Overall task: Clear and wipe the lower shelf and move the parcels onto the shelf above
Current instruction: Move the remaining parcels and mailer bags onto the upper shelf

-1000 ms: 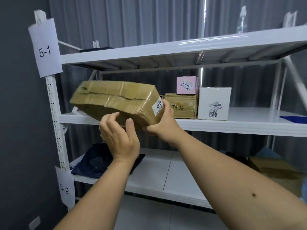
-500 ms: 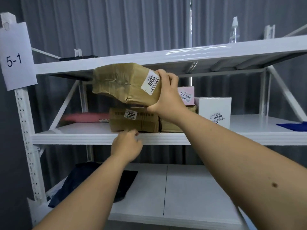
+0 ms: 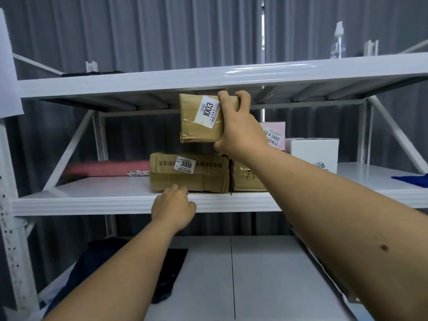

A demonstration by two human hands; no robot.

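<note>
The right hand [image 3: 238, 130] clasps the end of the brown parcel labelled 1003 [image 3: 200, 118], fingers over its top and thumb beneath, holding it above the 3008 parcel [image 3: 188, 173] on the middle shelf [image 3: 92, 200], while the left hand [image 3: 173, 208], loosely curled and empty, rests at that shelf's front edge.

Spray bottle [image 3: 337, 41]: clear, upright on the top shelf, above and right of the raised hand. Dark flat item [image 3: 92, 72]: top shelf, up and left of that hand. Grey corrugated wall [image 3: 162, 33]: behind the rack. Paper sign [image 3: 9, 72]: far left.
</note>
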